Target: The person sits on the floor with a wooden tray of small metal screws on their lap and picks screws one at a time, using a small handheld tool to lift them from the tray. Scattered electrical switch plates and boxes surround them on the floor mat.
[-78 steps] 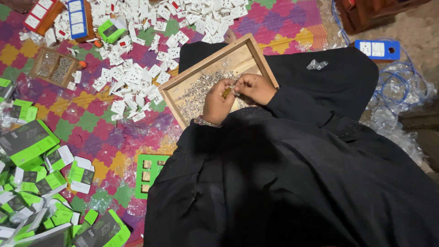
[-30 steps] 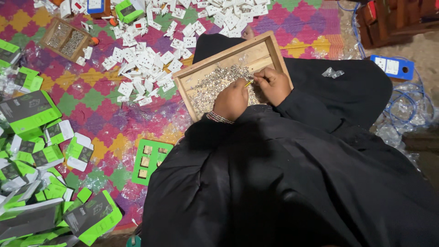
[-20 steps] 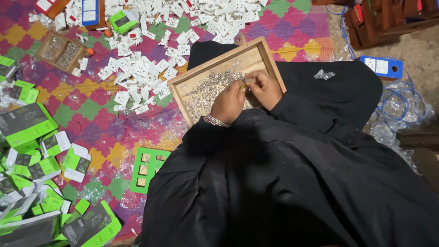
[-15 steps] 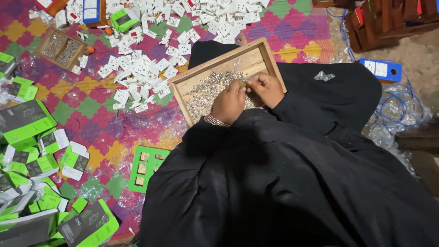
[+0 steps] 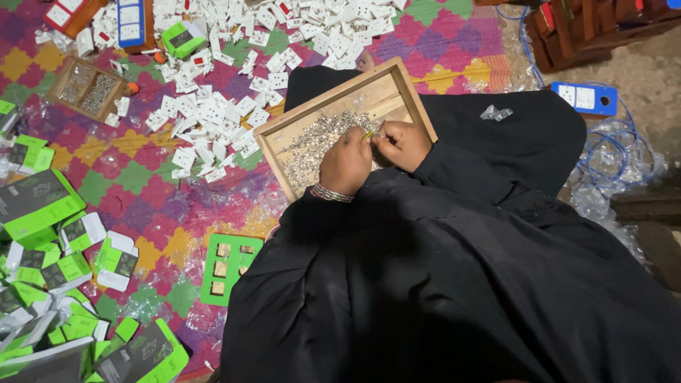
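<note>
Shallow rectangular wooden tray (image 5: pixel 397 81) sits on the person's lap, dead centre of frame, tilted with one corner toward 12 o'clock; inside it a heap of small silvery metal parts (image 5: pixel 312 142), spread from the middle toward the 8 o'clock corner. Left hand (image 5: pixel 345 162) is over the heap, fingers curled, knuckles up, beaded bracelet (image 5: pixel 330 193) at the wrist; right hand (image 5: pixel 403 145) just beside it at 3 o'clock, fingers pinched; between the two hands a small thin yellowish piece (image 5: pixel 370 132), too small to tell which hand holds it. Black robe (image 5: pixel 454 284) fills the frame from 3 to 7 o'clock.

Outward: scatter of small white plastic socket pieces (image 5: pixel 213 113) at 10 to 12 o'clock on the multicoloured checked woven mat (image 5: pixel 142 206); smaller wooden box with metal bits (image 5: pixel 89 89) at 10 o'clock; green flat frame with square holes (image 5: pixel 227 266) at 7 o'clock; pile of green-and-grey cardboard cartons (image 5: pixel 50 241) at 8 o'clock; blue socket strip (image 5: pixel 584 97) at 2 o'clock, bluish cable coil (image 5: pixel 617 152) below it.
</note>
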A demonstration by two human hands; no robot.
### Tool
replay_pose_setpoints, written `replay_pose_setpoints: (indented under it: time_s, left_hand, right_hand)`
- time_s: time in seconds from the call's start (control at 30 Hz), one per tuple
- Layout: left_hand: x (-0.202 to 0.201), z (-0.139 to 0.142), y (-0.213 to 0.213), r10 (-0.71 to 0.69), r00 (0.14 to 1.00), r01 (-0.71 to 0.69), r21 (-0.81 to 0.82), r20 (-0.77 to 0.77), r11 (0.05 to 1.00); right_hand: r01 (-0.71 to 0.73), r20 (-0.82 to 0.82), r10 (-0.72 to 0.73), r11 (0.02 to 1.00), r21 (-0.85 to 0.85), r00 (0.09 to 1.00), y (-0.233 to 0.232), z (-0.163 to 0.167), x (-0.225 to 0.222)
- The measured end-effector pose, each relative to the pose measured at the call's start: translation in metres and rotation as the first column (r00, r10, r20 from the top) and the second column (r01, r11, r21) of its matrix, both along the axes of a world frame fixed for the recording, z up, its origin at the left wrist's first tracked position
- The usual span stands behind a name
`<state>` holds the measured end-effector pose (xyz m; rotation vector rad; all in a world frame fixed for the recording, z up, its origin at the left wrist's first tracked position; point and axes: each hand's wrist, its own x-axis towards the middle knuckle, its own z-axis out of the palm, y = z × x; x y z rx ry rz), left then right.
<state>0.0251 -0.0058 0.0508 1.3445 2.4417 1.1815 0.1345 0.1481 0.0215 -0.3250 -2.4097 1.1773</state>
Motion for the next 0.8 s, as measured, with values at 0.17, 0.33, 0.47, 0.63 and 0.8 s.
replay_pose_setpoints:
  time_s: [0.17, 0.33, 0.47, 0.63, 0.8]
  left_hand:
    - [-0.005, -0.01, 0.002, 0.002, 1.0, -0.002, -0.062, 0.009, 0.998]
    - [-0.038, -0.006, 0.002, 0.155, 0.987, -0.154, -0.016, 0.053, 0.988]
    - [-0.033, 0.005, -0.002, -0.149, 0.978, 0.116, 0.211, 0.146, 0.971]
    - [-0.021, 0.011, -0.009, -0.268, 0.932, 0.244, 0.124, 0.244, 0.962]
    - [-0.025, -0.004, -0.005, -0.228, 0.935, 0.196, 0.139, 0.272, 0.971]
  right_hand:
    - [-0.035, 0.028, 0.033, 0.998, 0.043, 0.999, -0.005, 0.01, 0.003]
    - [-0.454, 0.136, 0.433, 0.854, 0.253, 0.891, -0.021, 0.016, 0.01]
    - [-0.137, 0.069, 0.138, 0.99, -0.022, 0.988, -0.014, 0.012, 0.006]
    - [-0.013, 0.128, -0.012, 0.982, 0.191, 0.992, -0.004, 0.0, 0.003]
    - [-0.014, 0.113, 0.048, 0.959, -0.284, 0.992, -0.001, -0.017, 0.0]
